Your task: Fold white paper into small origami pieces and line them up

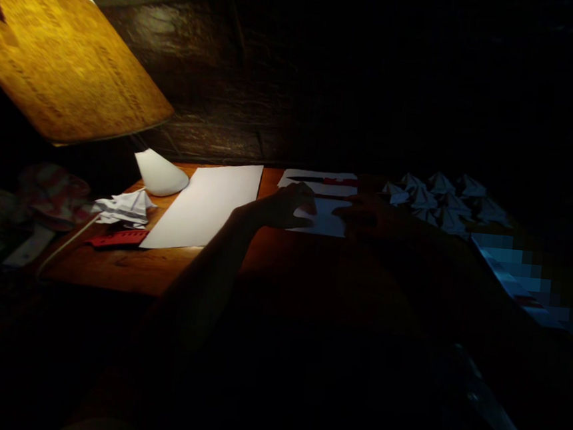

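Observation:
A small white sheet of paper (327,218) lies on the wooden table between my hands. My left hand (285,205) rests at its left side, thumb and bent fingers apart, with paper showing between them. From the right, my right hand (369,212) reaches to the sheet's other side with fingers stretched out; much of it is lost in shadow. Just behind lies a stack of white paper (294,183), and across it a knife with a red handle (340,181) and a dark blade.
A lit lamp with a yellow shade (74,62) and white base (162,174) stands left. Near it are a large white sheet (212,202), a folded paper piece (126,208) and a red perforated object (118,238). Several folded paper shapes (441,202) sit back right.

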The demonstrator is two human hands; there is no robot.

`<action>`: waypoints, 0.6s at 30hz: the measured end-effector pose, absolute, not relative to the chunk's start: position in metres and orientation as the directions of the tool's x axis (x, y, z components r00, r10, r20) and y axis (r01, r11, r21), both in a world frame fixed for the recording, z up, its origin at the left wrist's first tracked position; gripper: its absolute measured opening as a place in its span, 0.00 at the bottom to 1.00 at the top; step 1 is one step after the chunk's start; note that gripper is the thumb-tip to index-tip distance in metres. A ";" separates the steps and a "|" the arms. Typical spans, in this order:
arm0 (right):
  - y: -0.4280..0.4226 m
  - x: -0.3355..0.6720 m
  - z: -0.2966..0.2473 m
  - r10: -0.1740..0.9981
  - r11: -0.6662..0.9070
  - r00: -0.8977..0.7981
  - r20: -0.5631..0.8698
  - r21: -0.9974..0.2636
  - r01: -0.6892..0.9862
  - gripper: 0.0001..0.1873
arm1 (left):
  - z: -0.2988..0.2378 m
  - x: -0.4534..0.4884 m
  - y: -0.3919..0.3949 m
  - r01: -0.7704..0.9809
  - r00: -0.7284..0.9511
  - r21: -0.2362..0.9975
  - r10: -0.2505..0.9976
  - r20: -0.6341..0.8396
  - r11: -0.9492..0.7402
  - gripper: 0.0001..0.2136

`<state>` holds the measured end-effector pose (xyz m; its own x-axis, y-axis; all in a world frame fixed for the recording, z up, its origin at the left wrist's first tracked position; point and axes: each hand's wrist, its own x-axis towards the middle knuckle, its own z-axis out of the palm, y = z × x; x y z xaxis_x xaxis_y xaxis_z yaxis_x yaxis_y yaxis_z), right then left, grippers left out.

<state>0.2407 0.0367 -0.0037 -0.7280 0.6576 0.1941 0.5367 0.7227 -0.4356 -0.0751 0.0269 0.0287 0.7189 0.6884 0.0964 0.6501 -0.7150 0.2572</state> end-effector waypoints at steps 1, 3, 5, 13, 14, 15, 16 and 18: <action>0.037 0.241 -0.004 0.659 0.721 -0.728 0.189 -0.434 0.540 0.30 | 0.029 -0.071 0.024 0.669 0.703 0.243 0.704 0.098 -0.702 0.13; 0.037 0.242 -0.005 0.666 0.716 -0.722 0.188 -0.433 0.548 0.30 | 0.030 -0.064 0.020 0.695 0.687 0.212 0.721 0.085 -0.687 0.15; 0.037 0.243 -0.006 0.670 0.710 -0.719 0.184 -0.441 0.549 0.30 | 0.029 -0.060 0.018 0.705 0.683 0.189 0.726 0.078 -0.684 0.16; 0.033 0.243 -0.002 0.653 0.719 -0.731 0.198 -0.468 0.515 0.32 | 0.030 -0.059 0.013 0.699 0.694 0.151 0.714 0.089 -0.699 0.17; 0.031 0.242 -0.002 0.659 0.714 -0.724 0.205 -0.474 0.515 0.31 | 0.030 -0.058 0.012 0.705 0.689 0.148 0.720 0.085 -0.693 0.17; 0.030 0.240 -0.002 0.668 0.707 -0.712 0.215 -0.482 0.518 0.30 | 0.031 -0.058 0.012 0.710 0.685 0.146 0.724 0.082 -0.689 0.17; 0.029 0.239 -0.002 0.675 0.703 -0.703 0.224 -0.487 0.519 0.28 | 0.031 -0.057 0.011 0.714 0.681 0.144 0.728 0.083 -0.685 0.17; 0.028 0.238 -0.002 0.682 0.699 -0.692 0.237 -0.488 0.522 0.27 | 0.030 -0.057 0.010 0.718 0.677 0.140 0.731 0.087 -0.682 0.17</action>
<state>0.2376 0.0281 -0.0023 -0.6918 0.6820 0.2371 0.5224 0.6994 -0.4878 -0.0570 0.0097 0.0302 0.6769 0.7308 0.0873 0.7180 -0.6818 0.1400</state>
